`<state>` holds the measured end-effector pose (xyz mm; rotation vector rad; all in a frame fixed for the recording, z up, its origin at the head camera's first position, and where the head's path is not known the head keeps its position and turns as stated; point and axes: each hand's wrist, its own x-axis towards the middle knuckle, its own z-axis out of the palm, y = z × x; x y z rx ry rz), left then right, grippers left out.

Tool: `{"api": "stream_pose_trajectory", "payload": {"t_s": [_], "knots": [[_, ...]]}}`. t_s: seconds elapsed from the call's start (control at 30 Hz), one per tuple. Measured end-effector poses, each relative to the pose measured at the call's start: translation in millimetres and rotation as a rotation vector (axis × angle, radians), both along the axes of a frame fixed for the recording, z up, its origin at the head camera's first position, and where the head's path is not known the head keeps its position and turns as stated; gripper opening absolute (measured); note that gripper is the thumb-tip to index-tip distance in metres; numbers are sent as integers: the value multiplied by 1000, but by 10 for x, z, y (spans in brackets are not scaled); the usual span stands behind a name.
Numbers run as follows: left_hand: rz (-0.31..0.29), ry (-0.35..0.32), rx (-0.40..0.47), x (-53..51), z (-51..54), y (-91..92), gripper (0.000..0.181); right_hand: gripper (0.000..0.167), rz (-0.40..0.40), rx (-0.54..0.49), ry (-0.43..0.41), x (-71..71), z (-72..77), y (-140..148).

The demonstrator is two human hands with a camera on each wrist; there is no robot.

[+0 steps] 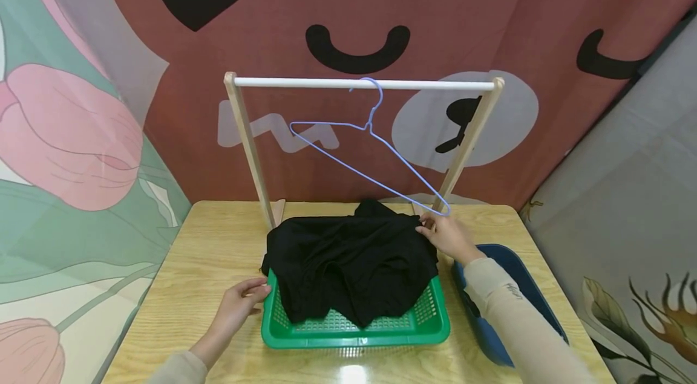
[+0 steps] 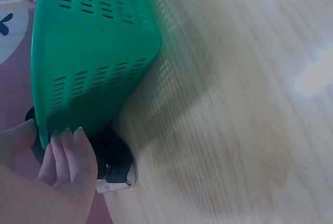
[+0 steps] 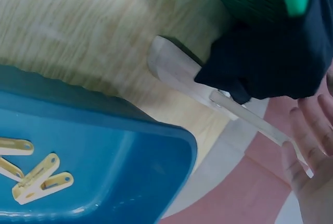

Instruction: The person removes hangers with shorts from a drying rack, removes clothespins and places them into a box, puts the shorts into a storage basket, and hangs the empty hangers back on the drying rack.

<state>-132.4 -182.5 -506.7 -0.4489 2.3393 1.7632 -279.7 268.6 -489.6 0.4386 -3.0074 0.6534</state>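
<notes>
A black garment [image 1: 354,263] lies draped over a green basket [image 1: 356,341], in folds, its kind unclear. It hangs past the far rim and the left side. My left hand [image 1: 239,305] is at the basket's left side; in the left wrist view its thumb and fingers [image 2: 67,153] lie on either side of the rim. At the garment's far right corner my right hand [image 1: 449,236] pinches the cloth's edge; in the right wrist view its other fingers [image 3: 312,125] extend loosely beside the cloth. Above the basket, a light-blue hanger [image 1: 370,181] hangs tilted from a white rod [image 1: 305,83].
Wooden posts [image 1: 471,136] hold up the rod behind the basket. A blue bin [image 1: 503,257] stands at the right under my right forearm, with several yellow clothespins [image 3: 39,179] inside. Printed curtains [image 1: 463,9] surround the wooden table [image 1: 207,239].
</notes>
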Motion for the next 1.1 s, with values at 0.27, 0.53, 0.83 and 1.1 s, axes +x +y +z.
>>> {"api": "stream_pose_trajectory", "payload": {"t_s": [0.27,0.53,0.83,1.1], "knots": [[-2,-22,25,1,-12,18,45,40,-66,40,-68,14,-24,-43],[5,-58,41,2,-18,17,48,14,-52,21,13,12,14,-100],[23,-64,65,11,-39,38,47,10,16,138,39,119,177,-260],[27,-59,78,14,-37,34,47,4,171,267,3,332,379,-646]]}}
